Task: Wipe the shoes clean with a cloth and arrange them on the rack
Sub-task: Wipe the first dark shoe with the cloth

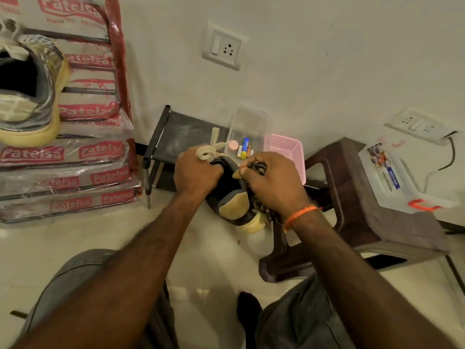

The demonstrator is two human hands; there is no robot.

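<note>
The left hand (pixel 195 173) grips the collar of a dark suede sneaker with tan panels and a cream rubber sole (pixel 232 200), fingers curled into its opening, and holds it in the air above the pale tiled floor (pixel 221 250) near the frame's centre. The right hand (pixel 274 182) is closed around a dark speckled cloth (pixel 259 206) bunched against the shoe's side at about three o'clock from the left hand. The matching grey and tan sneaker (pixel 30 96) sits at ten o'clock on a metal rack wrapped in red-printed plastic (pixel 83 122). The main risk, as I judge it, is the grip: the shoe hangs from the collar alone, so a hard scrub could twist it loose and drop it on the floor. The loose cream laces (pixel 214 144) dangle at twelve o'clock, just above a small black shelf (pixel 181 132) holding a clear plastic box of small tubes and batteries (pixel 247 137); a swing could snag or knock them. The cloth is so bunched that little may be wiping.
</note>
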